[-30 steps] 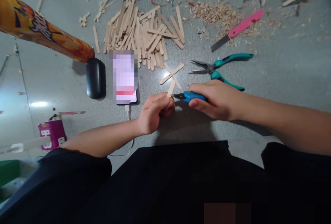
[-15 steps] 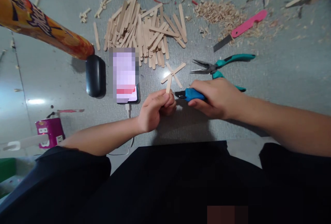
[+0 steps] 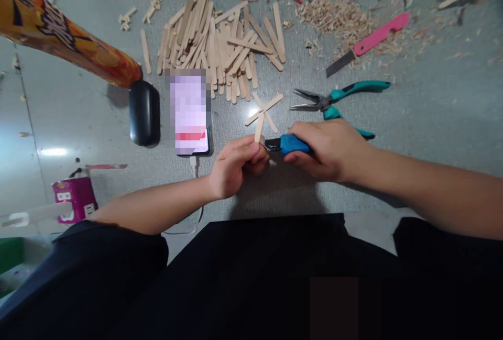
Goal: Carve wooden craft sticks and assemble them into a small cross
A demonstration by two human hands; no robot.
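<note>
Wooden stick [image 3: 259,127] pinched in left grip [image 3: 232,167], upper end overlapping 2 crossed sticks [image 3: 275,100] in view; contact there cannot be told. Blue-handled tool [image 3: 294,144] clasped in right grip [image 3: 326,147]. Since 0.5 s ago, metal tip brought closer to stick's lower end; whether touched, too small to tell. Edge thus apparently placed within tool's reach. Teal-handled pliers [image 3: 324,102] laid open on table [image 3: 223,120]; stick pile [image 3: 192,36] heaped beyond crossed sticks.
</note>
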